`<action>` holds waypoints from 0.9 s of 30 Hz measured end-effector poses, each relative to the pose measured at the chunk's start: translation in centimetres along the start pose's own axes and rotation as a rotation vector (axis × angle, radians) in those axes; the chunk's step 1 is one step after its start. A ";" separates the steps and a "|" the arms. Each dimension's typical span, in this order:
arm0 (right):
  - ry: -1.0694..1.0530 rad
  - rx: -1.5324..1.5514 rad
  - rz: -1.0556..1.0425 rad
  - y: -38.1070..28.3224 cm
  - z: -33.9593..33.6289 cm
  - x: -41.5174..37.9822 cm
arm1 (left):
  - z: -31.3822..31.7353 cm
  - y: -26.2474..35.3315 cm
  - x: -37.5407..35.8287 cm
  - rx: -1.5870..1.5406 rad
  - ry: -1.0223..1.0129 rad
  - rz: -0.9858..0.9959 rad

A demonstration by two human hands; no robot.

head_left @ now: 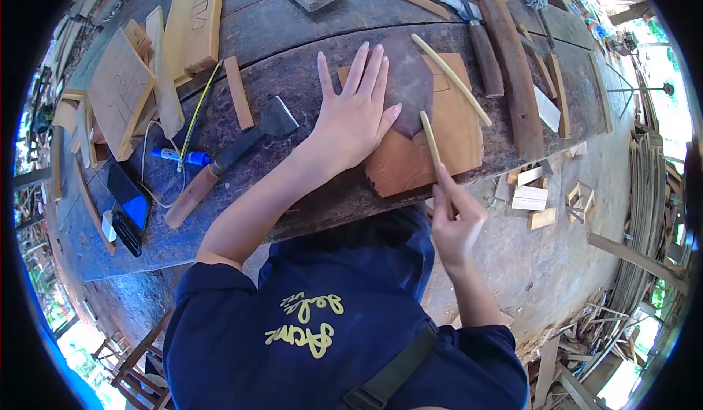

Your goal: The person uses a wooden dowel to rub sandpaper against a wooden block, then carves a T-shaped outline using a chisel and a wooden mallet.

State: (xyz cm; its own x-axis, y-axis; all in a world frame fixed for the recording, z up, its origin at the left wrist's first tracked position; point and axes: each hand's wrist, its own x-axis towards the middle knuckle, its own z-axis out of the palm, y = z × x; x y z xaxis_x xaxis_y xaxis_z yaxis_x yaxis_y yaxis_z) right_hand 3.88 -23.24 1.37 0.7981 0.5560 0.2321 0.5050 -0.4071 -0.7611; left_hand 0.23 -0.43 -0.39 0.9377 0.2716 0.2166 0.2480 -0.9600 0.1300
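Observation:
My left hand [355, 113] lies flat with its fingers spread, pressing on the left side of a dark brownish sheet that looks like sandpaper [408, 73]. In my right hand [458, 216], closed near its lower end, is a thin pale wooden stick [430, 138]. The stick's far tip rests at the sheet's right edge. Under the sheet is a reddish-brown wooden board [403, 168], close to the table's front edge. A second thin wooden stick [450, 79] lies slanted across the board's upper right. Part of the sheet is hidden under my left hand.
Left of my forearm lie a wide-bladed chisel [242, 150], a blue marker [181, 157], a yellow measuring tape [199, 110] and a phone [129, 196]. Wood pieces [121, 80] crowd the left; a long dark wooden bar [515, 80] lies right. Small blocks [531, 190] are on the floor.

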 end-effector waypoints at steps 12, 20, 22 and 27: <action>-0.151 -0.038 -0.064 -1.4 0.1 -1.1 | -0.2 -0.2 0.0 -0.005 -0.016 0.000; -0.078 -0.026 -0.038 -1.2 0.4 -1.2 | -0.1 -0.1 -0.1 -0.005 -0.014 -0.003; -0.068 -0.013 -0.045 -0.4 0.1 -0.7 | -0.2 -0.2 0.0 -0.004 -0.016 -0.002; -0.010 0.010 -0.051 0.3 0.5 -0.3 | -0.2 -0.1 -0.2 -0.006 -0.019 -0.008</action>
State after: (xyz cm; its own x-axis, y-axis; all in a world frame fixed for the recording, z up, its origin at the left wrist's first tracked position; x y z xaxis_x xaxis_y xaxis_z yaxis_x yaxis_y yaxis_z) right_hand 3.60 -23.21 0.78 0.7682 0.5830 0.2648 0.5417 -0.3712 -0.7542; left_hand 0.00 -0.39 -0.30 0.9403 0.2776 0.1970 0.2540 -0.9574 0.1371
